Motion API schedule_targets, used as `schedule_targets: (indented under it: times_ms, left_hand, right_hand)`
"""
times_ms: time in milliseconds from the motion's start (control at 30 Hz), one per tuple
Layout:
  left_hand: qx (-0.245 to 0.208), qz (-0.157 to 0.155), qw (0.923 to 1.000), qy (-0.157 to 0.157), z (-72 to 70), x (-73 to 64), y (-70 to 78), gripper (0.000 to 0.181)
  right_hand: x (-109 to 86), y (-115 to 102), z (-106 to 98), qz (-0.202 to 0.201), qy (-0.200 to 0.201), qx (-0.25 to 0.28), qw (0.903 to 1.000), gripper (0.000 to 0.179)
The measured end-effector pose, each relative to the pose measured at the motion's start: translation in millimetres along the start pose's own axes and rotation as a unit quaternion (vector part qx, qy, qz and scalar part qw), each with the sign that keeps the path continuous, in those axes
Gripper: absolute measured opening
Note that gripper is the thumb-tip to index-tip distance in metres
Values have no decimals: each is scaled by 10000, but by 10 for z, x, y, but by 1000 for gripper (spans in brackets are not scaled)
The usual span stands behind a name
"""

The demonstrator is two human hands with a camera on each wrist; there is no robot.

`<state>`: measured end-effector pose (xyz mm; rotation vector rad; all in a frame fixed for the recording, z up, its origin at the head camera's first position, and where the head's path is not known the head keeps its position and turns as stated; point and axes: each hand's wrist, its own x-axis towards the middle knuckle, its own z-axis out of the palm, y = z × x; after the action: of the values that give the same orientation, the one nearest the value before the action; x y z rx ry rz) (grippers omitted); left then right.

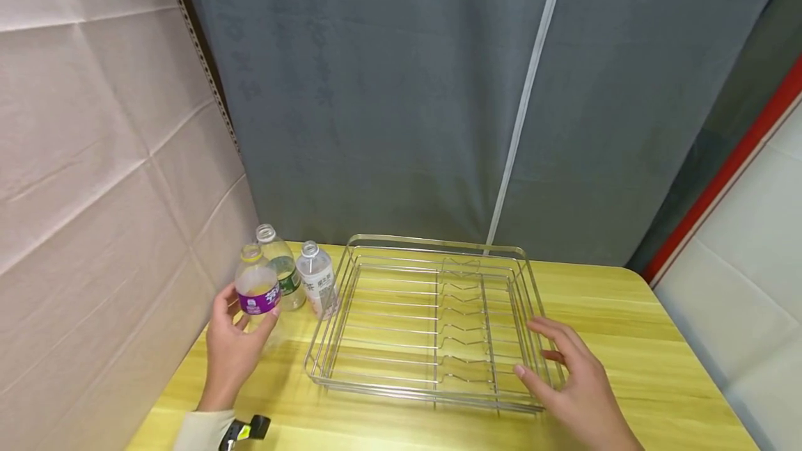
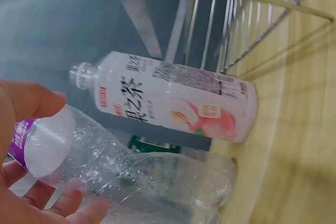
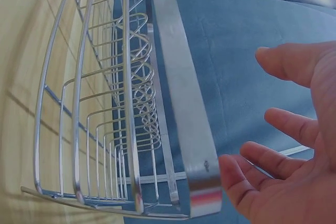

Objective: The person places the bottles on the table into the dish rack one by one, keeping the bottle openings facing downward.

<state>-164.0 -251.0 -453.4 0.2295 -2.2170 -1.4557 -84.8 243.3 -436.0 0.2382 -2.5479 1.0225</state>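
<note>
Around a clear plastic bottle with a purple label (image 1: 260, 301), my left hand (image 1: 233, 350) has its thumb on one side and its fingers on the other. That bottle has no cap and stands upright at the table's left. Just behind it is a clear bottle with a green label (image 1: 288, 282), partly hidden in the left wrist view. A white-labelled bottle with peach pictures (image 2: 178, 98) stands to the right, close to the wire rack. My right hand (image 1: 573, 374), fingers spread and holding nothing, is beside the right side of the metal wire rack (image 3: 185, 87).
The rack takes up the middle of the wooden table (image 1: 617, 339), its rim raised above the tabletop. A grey curtain (image 1: 388, 110) hangs behind the table. Pale cloth walls (image 1: 94, 159) stand at the left and right, with a red strip (image 1: 727, 172) at the right.
</note>
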Motion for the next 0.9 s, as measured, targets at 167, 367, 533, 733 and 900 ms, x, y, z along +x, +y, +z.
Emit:
schedule_targets:
  times_ms: [167,367,533,733,900]
  left_hand:
    - [204,272,9994,-11,-42,-70,114,87]
    - [409,844,9956,13,-68,-182,223,86]
    - [527,1193,9914,-117,-98,-288,333,88]
    - [430,1548,9862,-402,-114,-406,498,88]
    - [457,1818,9800,-674,-94,-478,619,87]
  right_hand:
    - [32,-17,-7,-225,77,180,9996,66]
    - [69,-96,-9,-328,29,345,9989,67]
    - [98,-188,-10,-462,-11,443,9980,69]
    - [119,-252,9,-633,-63,649,9959,72]
    - [146,-313,42,-977,4,895,9912,75]
